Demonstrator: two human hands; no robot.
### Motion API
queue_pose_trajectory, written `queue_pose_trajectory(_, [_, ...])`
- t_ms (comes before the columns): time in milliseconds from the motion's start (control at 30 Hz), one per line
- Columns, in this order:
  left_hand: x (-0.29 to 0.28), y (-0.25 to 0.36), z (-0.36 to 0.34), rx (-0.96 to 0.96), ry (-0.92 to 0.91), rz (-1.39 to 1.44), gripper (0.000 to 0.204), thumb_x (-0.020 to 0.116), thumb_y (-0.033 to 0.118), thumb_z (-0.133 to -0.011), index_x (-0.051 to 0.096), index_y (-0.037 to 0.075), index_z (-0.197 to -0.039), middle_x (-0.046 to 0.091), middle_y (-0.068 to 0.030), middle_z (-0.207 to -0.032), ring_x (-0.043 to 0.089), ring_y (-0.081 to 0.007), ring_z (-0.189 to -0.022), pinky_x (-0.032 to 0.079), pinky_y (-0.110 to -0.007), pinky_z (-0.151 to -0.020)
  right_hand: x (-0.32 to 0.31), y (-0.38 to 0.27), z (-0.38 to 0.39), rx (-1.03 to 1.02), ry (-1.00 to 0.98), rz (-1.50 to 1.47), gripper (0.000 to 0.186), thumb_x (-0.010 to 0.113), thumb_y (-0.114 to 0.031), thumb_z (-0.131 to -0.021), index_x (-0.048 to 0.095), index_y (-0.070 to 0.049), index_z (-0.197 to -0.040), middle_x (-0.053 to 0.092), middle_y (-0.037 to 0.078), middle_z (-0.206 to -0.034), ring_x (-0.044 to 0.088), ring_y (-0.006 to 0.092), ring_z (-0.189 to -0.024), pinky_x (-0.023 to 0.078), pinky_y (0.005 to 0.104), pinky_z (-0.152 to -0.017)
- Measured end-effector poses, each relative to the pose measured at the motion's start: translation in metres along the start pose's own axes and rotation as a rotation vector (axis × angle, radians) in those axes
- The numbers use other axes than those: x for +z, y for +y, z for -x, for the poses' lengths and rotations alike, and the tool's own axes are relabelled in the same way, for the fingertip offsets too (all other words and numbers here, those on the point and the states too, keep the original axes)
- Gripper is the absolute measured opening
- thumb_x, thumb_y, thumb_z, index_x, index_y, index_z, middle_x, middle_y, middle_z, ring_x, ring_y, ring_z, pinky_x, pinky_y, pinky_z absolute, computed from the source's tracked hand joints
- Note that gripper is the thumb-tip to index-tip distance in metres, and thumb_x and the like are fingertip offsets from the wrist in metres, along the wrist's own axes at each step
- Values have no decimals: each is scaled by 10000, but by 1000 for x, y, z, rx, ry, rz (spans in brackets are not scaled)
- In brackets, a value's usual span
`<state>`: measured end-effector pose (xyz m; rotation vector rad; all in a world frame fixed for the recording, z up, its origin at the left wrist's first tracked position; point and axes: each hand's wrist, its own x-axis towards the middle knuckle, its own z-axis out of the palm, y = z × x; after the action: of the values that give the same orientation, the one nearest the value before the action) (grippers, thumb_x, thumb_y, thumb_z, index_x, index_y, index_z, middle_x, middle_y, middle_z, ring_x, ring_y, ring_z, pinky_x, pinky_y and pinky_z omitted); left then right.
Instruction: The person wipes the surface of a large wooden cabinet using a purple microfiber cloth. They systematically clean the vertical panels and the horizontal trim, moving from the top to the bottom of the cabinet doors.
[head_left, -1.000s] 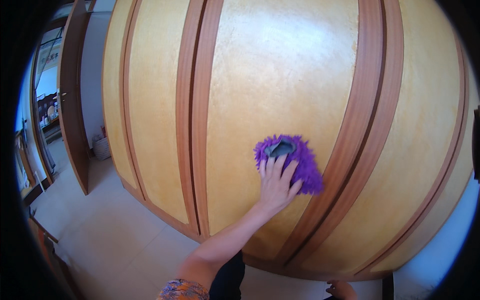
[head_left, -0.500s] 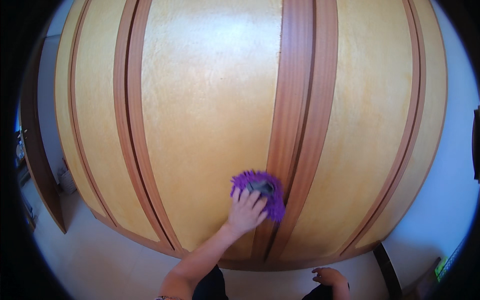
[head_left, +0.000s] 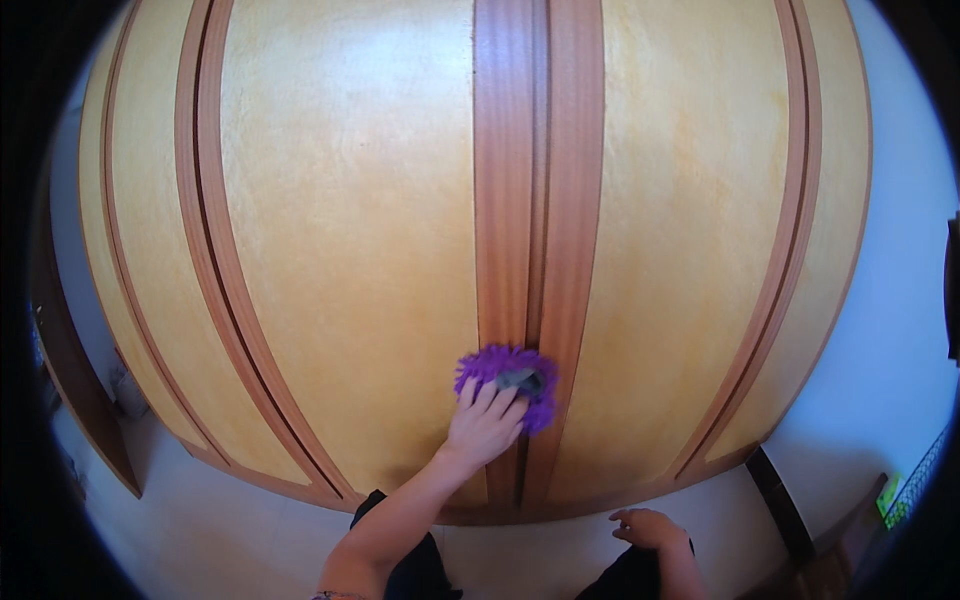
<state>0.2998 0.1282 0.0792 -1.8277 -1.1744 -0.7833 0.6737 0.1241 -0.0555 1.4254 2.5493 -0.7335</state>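
My left hand (head_left: 484, 424) grips a purple microfibre duster (head_left: 545, 408) by a grey part on its back, fingers bent over it. The shaggy purple strands press against the low part of a large wardrobe (head_left: 350, 230) with pale yellow panels and reddish-brown wooden strips. The duster covers the seam (head_left: 535, 250) between two doors and part of the yellow panel left of it. My right hand (head_left: 650, 526) hangs by my right knee, away from the wardrobe. Its fingers are loosely bent and apart, with nothing in them.
Pale floor tiles (head_left: 250, 545) run along the wardrobe's base. On the right are a white wall (head_left: 870, 330) with dark skirting (head_left: 783, 505) and a green item (head_left: 890, 500) near the lower edge. At the far left stands a brown door (head_left: 85, 400); a bag-like object (head_left: 128, 393) is beside it.
The view has turned right, so the wardrobe sits farther left in the picture. My left hand has slid the duster slightly right, over the door seam. My right hand has risen a little.
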Motion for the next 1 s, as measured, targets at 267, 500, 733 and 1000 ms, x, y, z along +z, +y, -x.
queue_pose_trajectory(267, [-25,-22,-74,-163,185,38,517,767,306,-762,610,65,-1192,444,-190,-1341,395,-436,-1286,257,-650,-1089,-3,9,4,0,-13,4,473,615,-379,-933,599,-144,-1344,682,165,-1220,644,362,-1112,498,450,-976])
queue_pose_trajectory(500, [-17,-2,-104,-275,268,28,518,741,212,-770,564,46,-1228,403,-230,-1382,355,-461,-1317,237,-647,-1112,-1,5,3,-18,45,-64,460,621,-365,-928,608,-134,-1327,682,169,-1214,642,362,-1114,500,451,-968])
queue_pose_trajectory(733, [4,16,-23,-150,97,77,415,730,213,-782,629,70,-1158,483,-179,-1300,434,-422,-1272,284,-638,-1068,-3,7,7,-18,40,-54,467,633,-365,-922,609,-136,-1328,688,163,-1211,646,357,-1110,506,444,-961])
queue_pose_trajectory(1000, [-35,-2,-153,-140,393,125,389,752,238,-830,625,63,-1153,493,-165,-1322,450,-392,-1270,304,-602,-1077,4,13,1,-22,48,-45,475,635,-372,-923,604,-144,-1338,699,143,-1196,650,346,-1101,508,427,-955])
